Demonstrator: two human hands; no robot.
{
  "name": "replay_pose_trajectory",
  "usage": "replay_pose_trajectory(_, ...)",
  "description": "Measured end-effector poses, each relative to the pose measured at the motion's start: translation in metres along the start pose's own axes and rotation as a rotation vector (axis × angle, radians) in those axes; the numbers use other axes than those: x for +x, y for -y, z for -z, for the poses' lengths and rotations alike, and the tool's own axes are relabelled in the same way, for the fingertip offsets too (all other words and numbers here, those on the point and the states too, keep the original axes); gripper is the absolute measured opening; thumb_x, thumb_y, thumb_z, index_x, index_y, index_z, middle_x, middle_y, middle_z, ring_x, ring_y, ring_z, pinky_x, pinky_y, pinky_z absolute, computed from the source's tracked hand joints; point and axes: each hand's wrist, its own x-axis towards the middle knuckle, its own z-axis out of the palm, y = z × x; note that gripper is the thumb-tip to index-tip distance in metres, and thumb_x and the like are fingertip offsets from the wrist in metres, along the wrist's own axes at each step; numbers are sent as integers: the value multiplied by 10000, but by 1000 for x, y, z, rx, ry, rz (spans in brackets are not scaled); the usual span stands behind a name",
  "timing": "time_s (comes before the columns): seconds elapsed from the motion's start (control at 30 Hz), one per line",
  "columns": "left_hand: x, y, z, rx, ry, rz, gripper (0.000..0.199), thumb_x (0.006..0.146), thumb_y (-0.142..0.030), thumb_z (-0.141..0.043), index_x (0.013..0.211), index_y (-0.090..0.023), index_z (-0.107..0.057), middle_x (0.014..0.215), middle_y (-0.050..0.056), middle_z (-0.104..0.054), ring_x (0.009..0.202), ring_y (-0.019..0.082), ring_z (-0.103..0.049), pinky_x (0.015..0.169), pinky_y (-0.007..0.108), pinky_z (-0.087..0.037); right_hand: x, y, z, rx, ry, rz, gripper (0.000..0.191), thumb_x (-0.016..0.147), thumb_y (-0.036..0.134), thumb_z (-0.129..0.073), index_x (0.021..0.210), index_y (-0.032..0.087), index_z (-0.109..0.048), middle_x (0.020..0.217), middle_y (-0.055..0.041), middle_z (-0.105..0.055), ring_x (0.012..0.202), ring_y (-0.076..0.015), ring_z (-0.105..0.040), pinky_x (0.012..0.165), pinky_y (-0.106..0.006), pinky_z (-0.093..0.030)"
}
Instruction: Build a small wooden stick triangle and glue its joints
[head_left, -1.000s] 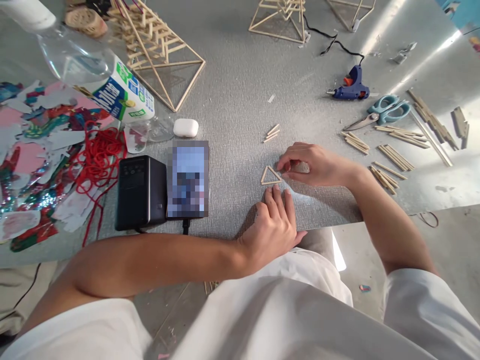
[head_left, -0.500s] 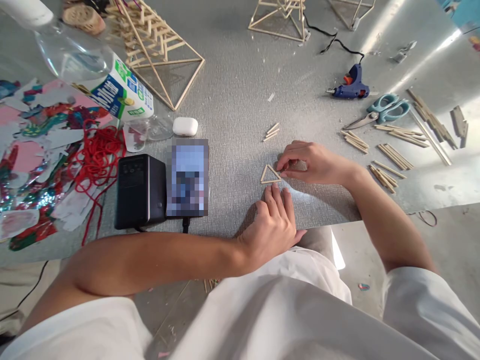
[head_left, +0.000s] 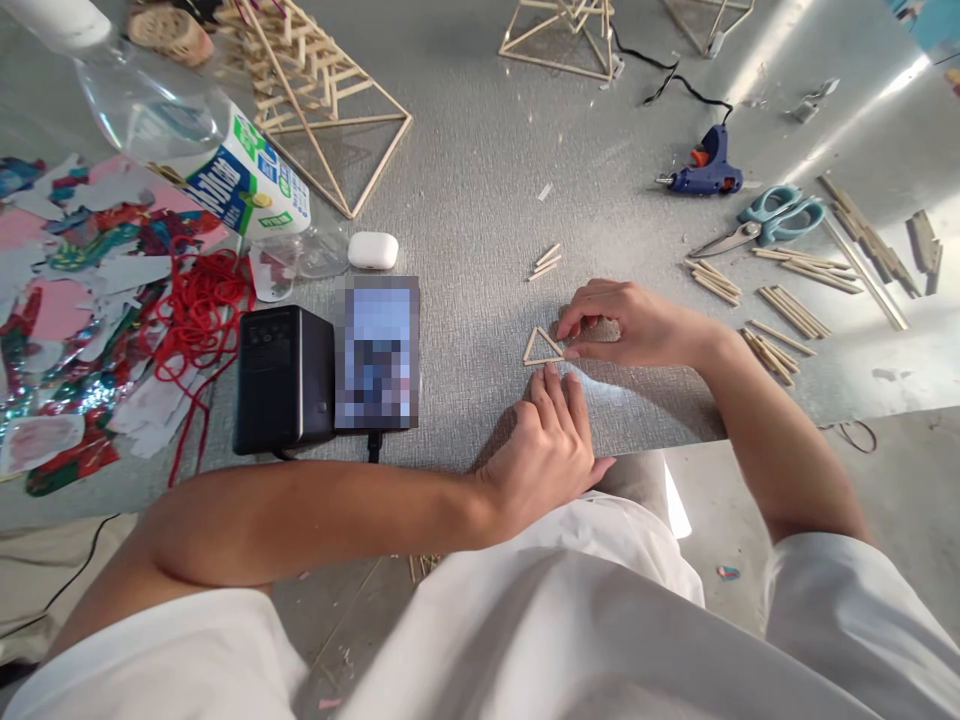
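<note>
White shirt point(head_left: 517, 610): nearest of all; its front spreads out on the near side of the stick triangle point(head_left: 550, 343).
Left hand point(head_left: 544, 440): back upward, just nearside of the triangle; fingers stretched forward and gripping nothing that shows; the fingertips lie right by the near stick (whether they touch it or stop short, I cannot tell).
Right hand point(head_left: 622, 325): at the triangle's right corner, fingers curled; thumb and forefinger bent toward each other, a slim gap showing between them; whether they have hold of the corner, I cannot tell.
Triangle: three pale sticks lying on the grey tabletop point(head_left: 465, 200), a point directed away from the person; it sits just beyond the left hand.
Black power bank point(head_left: 285, 385): well left of the triangle; a phone point(head_left: 377, 355), its screen pixelated, lies between the two.
Red yarn point(head_left: 199, 310): farther left of the triangle, tangled beside shiny scraps point(head_left: 82, 260).
Loose sticks point(head_left: 545, 269): a few short ones, just beyond the triangle.
Stick bundles point(head_left: 795, 312): several, well to the triangle's right; scissors point(head_left: 765, 230) lie beyond them.
Glue gun point(head_left: 709, 178): beyond the triangle and to its right, blue with an orange trigger.
Stick frames point(head_left: 319, 75): farthest from the triangle; one stands beyond it to the left, others at the top edge.
</note>
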Motion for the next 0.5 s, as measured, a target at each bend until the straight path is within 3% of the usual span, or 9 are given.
replay_pose_trajectory(0.5, -3, -6, -4, 5, 31, 80, 972, 1099, -725, -511, 1511, 149, -613, 1447, 466, -609, 1314, 505, -757, 793, 396, -646, 1, 0, -2, -14, -2, 10, 185, 979, 394, -787, 1055, 228, -815, 994, -61, -801, 932, -216, -687, 887, -356, -511)
